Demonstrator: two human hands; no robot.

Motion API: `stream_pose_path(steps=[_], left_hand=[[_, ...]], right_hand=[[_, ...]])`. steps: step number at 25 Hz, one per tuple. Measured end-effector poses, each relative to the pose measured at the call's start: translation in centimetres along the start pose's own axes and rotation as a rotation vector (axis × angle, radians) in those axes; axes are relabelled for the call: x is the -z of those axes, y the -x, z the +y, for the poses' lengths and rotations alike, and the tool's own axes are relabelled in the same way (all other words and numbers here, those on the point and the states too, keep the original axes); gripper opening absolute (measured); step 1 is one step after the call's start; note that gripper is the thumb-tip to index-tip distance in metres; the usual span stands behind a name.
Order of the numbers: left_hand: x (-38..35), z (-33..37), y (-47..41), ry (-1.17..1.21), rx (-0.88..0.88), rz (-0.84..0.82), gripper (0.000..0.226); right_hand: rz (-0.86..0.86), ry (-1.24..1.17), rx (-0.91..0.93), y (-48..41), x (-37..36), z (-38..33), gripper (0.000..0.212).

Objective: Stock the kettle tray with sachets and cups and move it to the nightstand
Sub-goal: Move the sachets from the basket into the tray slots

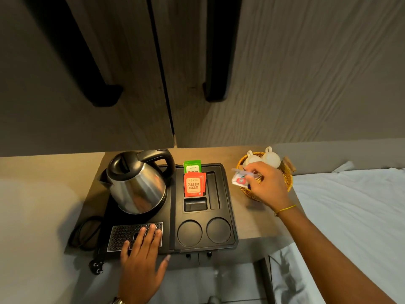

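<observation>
A black kettle tray [228, 216] lies on a brown tabletop. A steel kettle [138, 183] stands on its left half. Orange tea sachets [194, 186] and a green sachet [192, 166] stand upright in a slot; two round cup recesses [189, 233] in front hold nothing. My left hand [142, 253] rests flat on the tray's perforated drip grid [122, 234]. My right hand [266, 184] hovers over a wicker basket [288, 178], pinching white sachets with a red mark [238, 179]. Two white cups [270, 157] lie upside down in the basket.
Dark cabinet doors with long black handles [215, 93] rise behind the tabletop. A bed with white sheets [350, 205] lies at the right. A black power cord [87, 232] coils left of the tray.
</observation>
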State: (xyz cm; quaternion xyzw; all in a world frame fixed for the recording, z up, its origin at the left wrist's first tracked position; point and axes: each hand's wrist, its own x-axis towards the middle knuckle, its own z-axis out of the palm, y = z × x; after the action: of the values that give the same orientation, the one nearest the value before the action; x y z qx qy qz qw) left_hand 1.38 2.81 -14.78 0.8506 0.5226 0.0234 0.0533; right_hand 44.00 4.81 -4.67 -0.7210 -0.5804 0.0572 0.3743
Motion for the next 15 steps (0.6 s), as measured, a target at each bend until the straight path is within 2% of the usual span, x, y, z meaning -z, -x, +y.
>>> stream_pose_path(steps=[4, 6, 9, 12, 15], left_hand=[[-0.3, -0.3, 0.2, 0.045, -0.004, 0.011, 0.084], [-0.5, -0.4, 0.2, 0.056, -0.004, 0.004, 0.084], [-0.8, -0.6, 0.1, 0.067, 0.011, -0.019, 0.083], [-1.0, -0.8, 0.1, 0.067, 0.024, -0.021, 0.082], [-1.0, -0.8, 0.1, 0.071, 0.017, -0.021, 0.082]], right_hand=[[-0.428, -0.062, 0.004, 1.0, -6.2, -5.2, 0.008], [-0.545, -0.003, 0.004, 1.3, -8.9, -6.1, 0.01], [-0.555, 0.091, 0.032, 1.3, -11.5, -6.7, 0.017], [-0.545, 0.094, 0.057, 1.8, -13.2, -6.6, 0.014], [-0.558, 0.083, 0.094, 2.4, -14.0, -6.6, 0.023]])
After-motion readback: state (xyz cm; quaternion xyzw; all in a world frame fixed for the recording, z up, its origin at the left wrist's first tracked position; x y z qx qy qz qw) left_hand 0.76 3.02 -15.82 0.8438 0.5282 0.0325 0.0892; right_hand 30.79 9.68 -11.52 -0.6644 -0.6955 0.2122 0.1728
